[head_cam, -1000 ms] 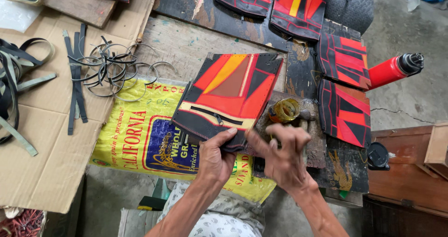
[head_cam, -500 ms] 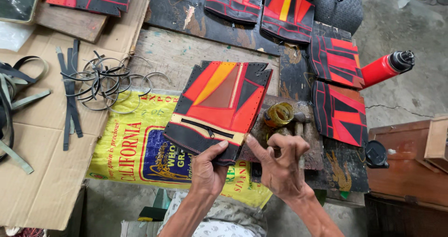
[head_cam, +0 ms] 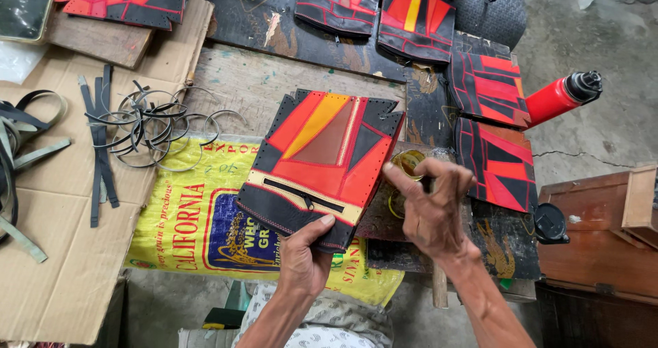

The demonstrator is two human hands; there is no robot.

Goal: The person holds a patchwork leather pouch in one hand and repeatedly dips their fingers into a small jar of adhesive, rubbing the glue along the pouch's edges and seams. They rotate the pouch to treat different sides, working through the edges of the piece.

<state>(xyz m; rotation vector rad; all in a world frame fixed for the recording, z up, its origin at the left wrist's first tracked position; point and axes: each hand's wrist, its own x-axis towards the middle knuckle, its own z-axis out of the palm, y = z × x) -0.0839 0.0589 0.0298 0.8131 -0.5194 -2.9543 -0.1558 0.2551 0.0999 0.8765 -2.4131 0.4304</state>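
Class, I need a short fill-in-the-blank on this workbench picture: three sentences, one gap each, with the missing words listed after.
1. The left hand holds the patchwork panel by its ____ edge.
2. The right hand hovers with its fingers ____, gripping nothing.
3. The red bottle lies on its ____ at the bench's far right.

Missing words: bottom; spread; side

Left hand (head_cam: 301,262) gripping red/black patchwork panel (head_cam: 321,163) btm edge, right hand (head_cam: 432,207) beside, fingers (head_cam: 399,181) spread
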